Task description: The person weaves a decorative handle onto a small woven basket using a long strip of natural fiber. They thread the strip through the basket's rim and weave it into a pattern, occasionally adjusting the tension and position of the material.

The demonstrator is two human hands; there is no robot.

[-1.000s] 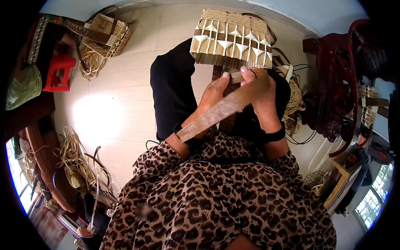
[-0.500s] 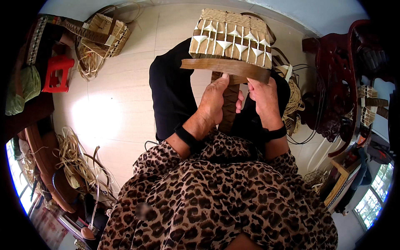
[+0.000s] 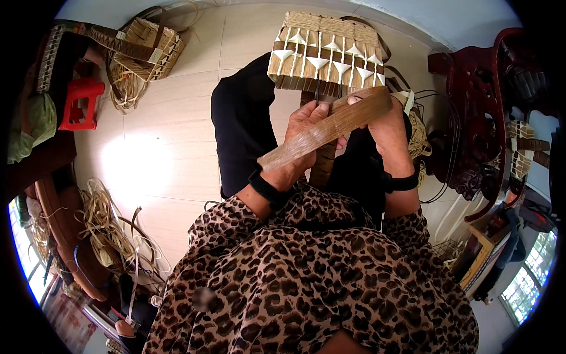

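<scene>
Below woven basket [image 3: 327, 53], both hands [image 3: 306, 127] [image 3: 386, 127] grip wood slat [image 3: 327, 127] w/ fingers.

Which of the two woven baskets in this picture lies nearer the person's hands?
The woven basket with white triangle patterns, just beyond the left hand and right hand. The plain basket sits far off on the floor, upper left.
</scene>
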